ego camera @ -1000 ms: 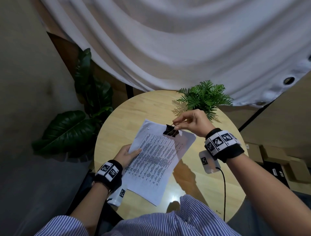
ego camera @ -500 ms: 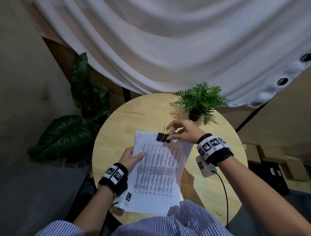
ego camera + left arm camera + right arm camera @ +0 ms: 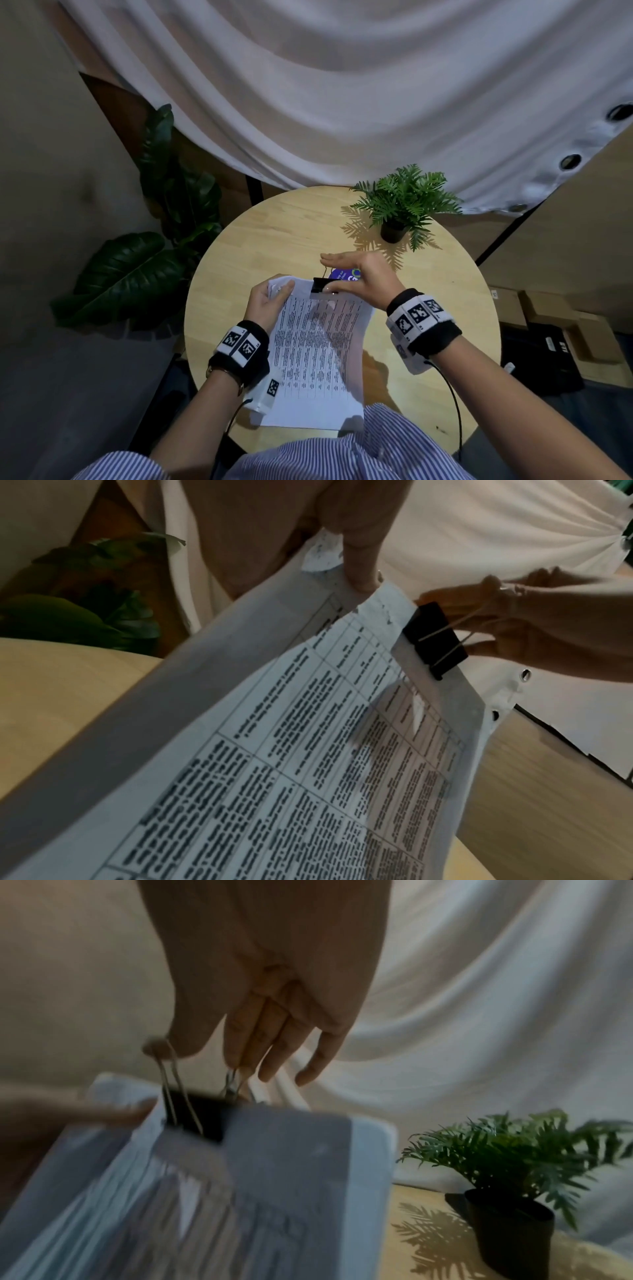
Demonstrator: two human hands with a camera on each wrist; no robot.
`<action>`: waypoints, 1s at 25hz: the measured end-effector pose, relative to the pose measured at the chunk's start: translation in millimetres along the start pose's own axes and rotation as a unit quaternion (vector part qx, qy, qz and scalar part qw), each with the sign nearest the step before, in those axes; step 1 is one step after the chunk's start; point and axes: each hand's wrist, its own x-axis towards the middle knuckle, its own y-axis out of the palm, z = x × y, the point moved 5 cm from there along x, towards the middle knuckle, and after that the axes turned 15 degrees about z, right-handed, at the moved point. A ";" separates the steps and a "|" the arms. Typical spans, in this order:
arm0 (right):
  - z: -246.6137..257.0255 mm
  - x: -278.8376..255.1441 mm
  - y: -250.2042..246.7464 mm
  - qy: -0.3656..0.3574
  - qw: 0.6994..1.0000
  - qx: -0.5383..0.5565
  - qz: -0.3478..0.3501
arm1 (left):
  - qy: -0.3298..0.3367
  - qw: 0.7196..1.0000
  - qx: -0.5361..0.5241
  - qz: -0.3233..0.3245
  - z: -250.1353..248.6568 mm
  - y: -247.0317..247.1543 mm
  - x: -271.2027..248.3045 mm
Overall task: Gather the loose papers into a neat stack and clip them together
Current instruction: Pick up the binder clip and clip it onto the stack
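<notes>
Black binder clip [image 3: 322, 285] pinched at its wire handles by right hand [image 3: 363, 279] — left hand [image 3: 269, 301] grips papers [image 3: 318, 353] upper-left corner; slip risks clip snapping off-centre.

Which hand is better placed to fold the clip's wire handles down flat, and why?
Right. The right hand already pinches the binder clip's handles, while the left hand is busy holding the papers' corner.

Light: dim room, warm source from upper right | Shadows: fern [image 3: 407, 202] casts crisp fronds on table [image 3: 281, 233], lower left of pot | Head view: dark vignetted corners, curved edges | Right wrist: heavy motion blur on papers [image 3: 291, 1191] | Left wrist: mild blur, print legible as rows only
</notes>
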 end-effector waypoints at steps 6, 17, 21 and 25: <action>-9.8 -0.7 23.8 0.070 0.983 -0.140 0.095 | 0.028 1.000 0.008 -0.009 -15.7 14.2 -1.2; -35.4 -15.9 -23.3 0.203 0.979 -0.020 0.009 | -0.160 0.982 0.083 0.066 81.3 -13.1 -46.4; -81.7 -34.2 -5.1 0.342 0.931 -0.084 -0.093 | -0.207 0.977 0.059 -0.004 124.4 -29.3 -58.0; -128.1 -85.8 101.8 0.539 0.839 0.069 0.025 | -0.308 0.940 0.150 -0.010 153.3 -37.5 -52.9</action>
